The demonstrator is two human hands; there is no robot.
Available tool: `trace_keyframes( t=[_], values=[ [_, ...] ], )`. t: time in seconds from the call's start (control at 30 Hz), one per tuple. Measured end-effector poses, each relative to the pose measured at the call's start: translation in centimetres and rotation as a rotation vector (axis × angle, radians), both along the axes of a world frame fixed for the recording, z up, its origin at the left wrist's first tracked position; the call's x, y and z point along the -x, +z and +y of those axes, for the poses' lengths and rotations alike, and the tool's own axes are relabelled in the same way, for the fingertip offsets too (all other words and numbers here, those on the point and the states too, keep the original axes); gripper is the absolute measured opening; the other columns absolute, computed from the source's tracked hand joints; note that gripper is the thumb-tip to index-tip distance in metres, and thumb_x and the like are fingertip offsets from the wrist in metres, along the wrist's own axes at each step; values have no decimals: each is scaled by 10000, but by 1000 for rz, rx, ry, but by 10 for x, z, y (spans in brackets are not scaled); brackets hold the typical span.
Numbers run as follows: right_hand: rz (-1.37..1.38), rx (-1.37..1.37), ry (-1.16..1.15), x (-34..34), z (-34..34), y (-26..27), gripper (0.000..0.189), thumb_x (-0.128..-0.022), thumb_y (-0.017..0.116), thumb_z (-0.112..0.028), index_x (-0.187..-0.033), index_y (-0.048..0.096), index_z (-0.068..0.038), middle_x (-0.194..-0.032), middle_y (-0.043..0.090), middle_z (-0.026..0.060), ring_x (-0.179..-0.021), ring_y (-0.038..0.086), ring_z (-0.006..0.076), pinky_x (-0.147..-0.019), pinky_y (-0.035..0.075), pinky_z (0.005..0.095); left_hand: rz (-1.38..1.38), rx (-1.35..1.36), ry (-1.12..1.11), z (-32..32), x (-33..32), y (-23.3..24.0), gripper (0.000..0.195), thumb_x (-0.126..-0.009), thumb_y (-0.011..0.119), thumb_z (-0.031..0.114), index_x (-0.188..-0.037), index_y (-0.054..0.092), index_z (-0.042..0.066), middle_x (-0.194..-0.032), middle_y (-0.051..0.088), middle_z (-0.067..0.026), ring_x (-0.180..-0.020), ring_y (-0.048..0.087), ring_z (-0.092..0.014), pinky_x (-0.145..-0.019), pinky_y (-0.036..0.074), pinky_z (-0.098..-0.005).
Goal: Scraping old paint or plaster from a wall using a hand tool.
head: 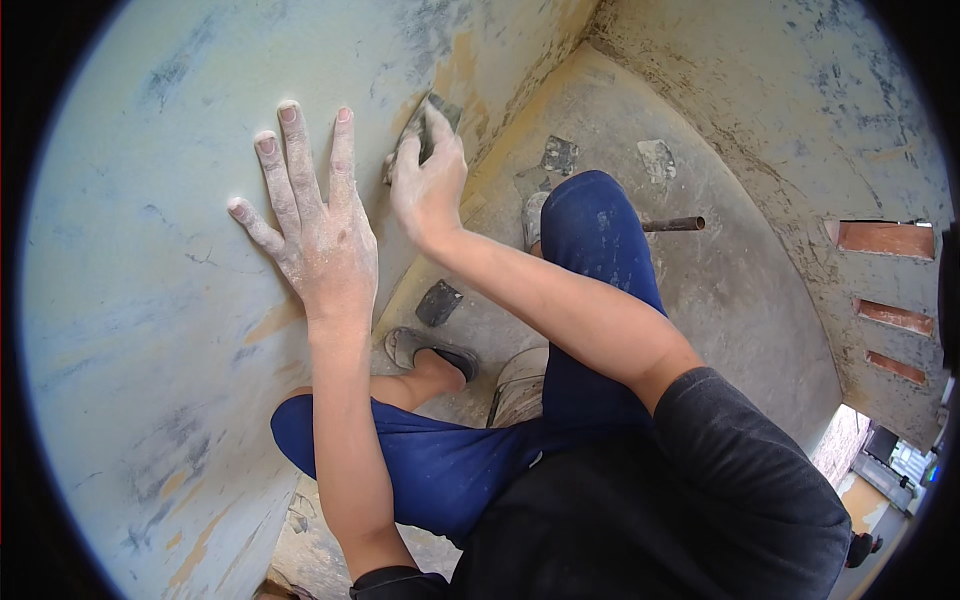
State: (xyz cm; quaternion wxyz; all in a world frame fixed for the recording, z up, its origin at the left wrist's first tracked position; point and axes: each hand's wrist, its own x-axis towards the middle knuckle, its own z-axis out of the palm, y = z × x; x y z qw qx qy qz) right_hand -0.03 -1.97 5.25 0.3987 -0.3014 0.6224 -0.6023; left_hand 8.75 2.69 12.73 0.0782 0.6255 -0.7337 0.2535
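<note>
Both my hands are coated in pale dust. My left hand (322, 232) lies with spread fingers against the patchy, pale blue-grey wall (150, 262) and holds nothing. To its right, my right hand (431, 172) grips a dark, thin sheet, likely sandpaper (444, 111), against the same wall near its lower edge. Part of the sheet is hidden under my fingers. Ochre and dark smudges mark the wall around both hands.
Dark scraps (439, 303) lie on the dusty concrete floor (720, 300) near my sandalled feet. A pale bucket-like container (521, 390) is between my legs. A rusty pipe (675, 224) is beyond my knee. The right wall (810, 150) has rectangular recesses. A person (861, 549) is far off.
</note>
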Motion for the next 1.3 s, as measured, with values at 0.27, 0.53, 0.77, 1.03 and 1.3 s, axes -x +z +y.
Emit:
trace_keyframes(
  t=[0.27, 0.53, 0.77, 1.03, 1.3],
  values=[
    [59, 72, -84, -8, -6, -1, 397, -1001, 503, -133, -1373, 542, 3, -1240, 595, 268, -1169, 567, 411, -1026, 430, 475, 128, 28, -66, 0, -1, -1, 798, -860, 607, 45, -1552, 390, 378, -1701, 180, 18, -1572, 98, -211, -1211, -105, -608],
    [197, 169, -255, -21, -9, -4, 346, -1004, 523, -135, -1322, 584, -15, -1196, 600, 246, -1122, 576, 409, -1006, 435, 460, 139, 41, -94, -1, -3, -3, 794, -876, 605, 67, -1563, 366, 385, -1701, 177, 30, -1569, 109, -210, -1214, -90, -612],
    [134, 107, -308, -31, -9, 5, 366, -1026, 525, -195, -1317, 601, 12, -1202, 635, 253, -1162, 575, 395, -1057, 408, 464, 100, 28, -68, -2, -2, -5, 744, -898, 603, 126, -1561, 373, 378, -1698, 189, 23, -1568, 116, -216, -1208, -107, -616],
    [276, 184, -329, -43, -1, -4, 338, -1023, 530, -146, -1311, 636, -3, -1133, 580, 263, -1034, 586, 425, -944, 455, 464, -62, 1, 32, -5, -1, -7, 812, -898, 703, 265, -1582, 294, 418, -1706, 150, -8, -1567, 113, -228, -1193, -130, -607],
    [52, 94, -391, -27, -20, 11, 334, -1018, 525, -124, -1308, 639, -2, -1144, 576, 288, -1075, 588, 435, -960, 455, 459, 60, 19, -83, -4, -7, -4, 765, -874, 605, 99, -1550, 390, 385, -1691, 218, 32, -1559, 158, -181, -1211, -124, -588]
  ],
)
